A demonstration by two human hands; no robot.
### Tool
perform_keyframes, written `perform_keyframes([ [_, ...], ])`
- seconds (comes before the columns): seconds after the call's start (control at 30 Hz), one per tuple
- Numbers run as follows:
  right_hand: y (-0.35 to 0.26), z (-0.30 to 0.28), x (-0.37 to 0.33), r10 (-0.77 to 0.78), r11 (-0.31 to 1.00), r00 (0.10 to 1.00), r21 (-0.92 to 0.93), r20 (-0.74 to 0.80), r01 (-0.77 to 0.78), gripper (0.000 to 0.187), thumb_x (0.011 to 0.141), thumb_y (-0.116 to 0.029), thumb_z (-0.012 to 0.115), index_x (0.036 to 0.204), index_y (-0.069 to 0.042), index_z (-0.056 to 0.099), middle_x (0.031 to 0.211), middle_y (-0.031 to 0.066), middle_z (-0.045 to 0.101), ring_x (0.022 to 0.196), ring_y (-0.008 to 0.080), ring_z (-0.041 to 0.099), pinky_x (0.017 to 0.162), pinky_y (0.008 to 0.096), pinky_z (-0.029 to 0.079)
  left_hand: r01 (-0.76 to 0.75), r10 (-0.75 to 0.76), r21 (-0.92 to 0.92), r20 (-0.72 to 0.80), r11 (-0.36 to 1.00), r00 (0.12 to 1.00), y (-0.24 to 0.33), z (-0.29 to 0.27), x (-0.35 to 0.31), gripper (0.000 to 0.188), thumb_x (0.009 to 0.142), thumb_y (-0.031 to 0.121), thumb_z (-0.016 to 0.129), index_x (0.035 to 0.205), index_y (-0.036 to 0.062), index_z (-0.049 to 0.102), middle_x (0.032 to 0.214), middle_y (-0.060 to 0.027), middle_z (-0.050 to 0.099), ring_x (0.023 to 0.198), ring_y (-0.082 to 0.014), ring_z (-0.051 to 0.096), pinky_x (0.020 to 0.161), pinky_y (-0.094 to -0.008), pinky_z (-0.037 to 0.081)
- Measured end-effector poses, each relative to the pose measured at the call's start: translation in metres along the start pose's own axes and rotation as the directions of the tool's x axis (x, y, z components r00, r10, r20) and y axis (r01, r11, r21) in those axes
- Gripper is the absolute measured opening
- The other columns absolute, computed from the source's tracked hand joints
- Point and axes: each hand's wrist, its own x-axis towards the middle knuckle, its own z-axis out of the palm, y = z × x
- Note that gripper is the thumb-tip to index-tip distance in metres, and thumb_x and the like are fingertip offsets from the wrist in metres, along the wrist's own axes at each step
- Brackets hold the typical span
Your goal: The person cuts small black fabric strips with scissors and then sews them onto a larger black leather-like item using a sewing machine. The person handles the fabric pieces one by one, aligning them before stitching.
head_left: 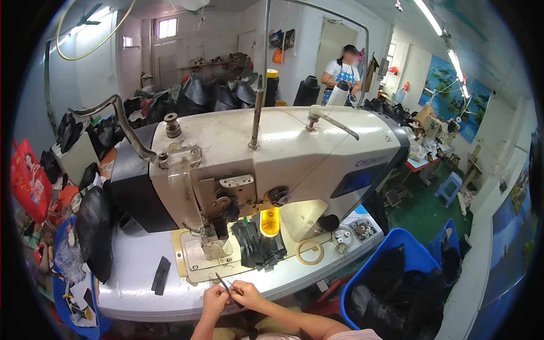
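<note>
At the front edge of the sewing table, my left hand point(215, 301) is closed, its fingertips pinched beside my right hand; what they pinch is too small to make out. My right hand point(247, 296) is closed around a thin pointed tool point(221, 281), dark with a touch of yellow near the fingers. Its tip points up and away toward the sewing machine point(272, 164). Beyond the hands, a pile of black strips point(258, 246) lies beside the needle area under a lit yellow lamp point(270, 222). One separate black piece point(161, 276) rests on the white tabletop point(133, 289) to the left.
A blue bin point(362, 289) with black material stands at the right, and another blue container point(102, 320) at the lower left. A tan ring point(309, 253) and bobbins point(343, 235) lie right of the strips. A person point(341, 73) stands behind the machine.
</note>
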Motion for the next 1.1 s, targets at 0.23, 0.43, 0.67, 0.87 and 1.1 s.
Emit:
perform_keyframes([
  [0.23,-0.008,-0.004,-0.001,-0.089,0.990,0.995,-0.117,-0.048,0.083,0.006,0.075,-0.001,0.058,0.077,0.002,0.054,0.069,0.0120,0.053,0.057,0.0204,0.051,0.054,0.0295,0.041,-0.048,0.045,0.101,0.030,0.994,0.999,-0.013,0.000,0.006,0.008,0.075,-0.001,0.057,0.069,-0.0021,0.054,0.061,-0.0056,0.058,0.053,-0.0081,0.054,0.049,-0.0222,0.045],
  [0.43,-0.018,0.001,-0.006,-0.099,0.985,0.991,-0.148,-0.085,0.086,0.009,0.072,0.001,0.060,0.075,0.002,0.052,0.070,0.0125,0.053,0.058,0.0243,0.052,0.054,0.0315,0.042,-0.020,0.022,0.070,-0.032,0.997,0.999,-0.021,0.002,0.009,0.009,0.073,-0.003,0.058,0.065,-0.0011,0.053,0.059,-0.0042,0.056,0.053,-0.0074,0.053,0.048,-0.0222,0.045],
  [0.67,-0.010,-0.001,-0.005,-0.067,0.997,0.993,-0.045,-0.099,0.063,0.007,0.072,0.001,0.060,0.074,0.003,0.053,0.069,0.0121,0.053,0.057,0.0197,0.052,0.053,0.0292,0.041,-0.019,0.019,0.054,0.004,0.998,1.000,-0.012,0.004,0.007,0.008,0.072,-0.003,0.057,0.065,-0.0010,0.052,0.058,-0.0040,0.055,0.053,-0.0070,0.052,0.048,-0.0217,0.043],
  [0.87,-0.012,-0.006,-0.002,-0.077,0.992,0.995,-0.103,-0.068,0.070,0.007,0.074,0.000,0.058,0.072,0.003,0.052,0.067,0.0100,0.054,0.055,0.0162,0.050,0.053,0.0267,0.041,-0.061,0.061,0.103,0.010,0.993,0.998,-0.020,0.004,0.008,0.006,0.071,-0.003,0.055,0.066,-0.0014,0.052,0.058,-0.0033,0.055,0.052,-0.0066,0.051,0.047,-0.0215,0.041],
  [1.1,-0.018,-0.003,-0.008,0.091,0.995,0.984,0.064,-0.155,-0.082,0.005,0.076,0.001,0.056,0.074,0.004,0.052,0.065,0.0084,0.051,0.057,0.0121,0.047,0.052,0.0268,0.039,-0.083,0.083,-0.019,0.035,0.996,0.996,-0.006,0.014,0.008,0.011,0.076,0.001,0.058,0.068,0.0008,0.050,0.060,-0.0014,0.053,0.053,-0.0056,0.048,0.048,-0.0216,0.039],
])
